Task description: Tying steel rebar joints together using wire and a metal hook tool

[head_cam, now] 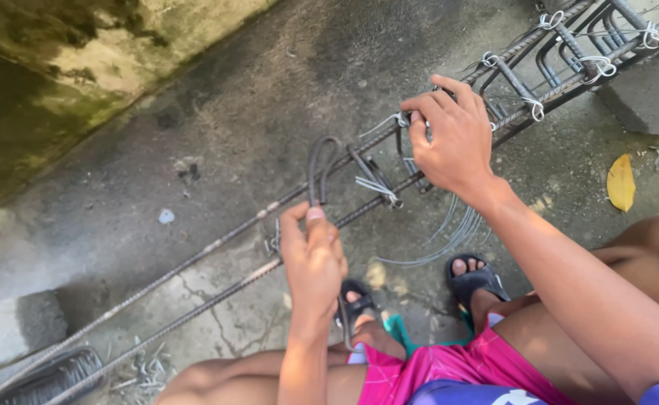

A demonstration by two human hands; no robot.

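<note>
Both hands are working on a rebar cage (329,196). The left hand (313,259), at lower centre of the frame, is closing thumb and fingers around the foot of a bent steel stirrup (320,169). The right hand (453,135), at upper centre, is curling its fingers and pinching a thin tie wire (389,120) at another stirrup.

The cage is looking rusty grey: long ribbed bars carrying looped stirrups, bound at the joints with pale wire twists. Its long axis is running diagonally from the lower left of the frame to the upper right corner, above the concrete floor (239,97). Loose wire strands (449,236) are lying beneath it, near the black sandals (475,281).
</note>
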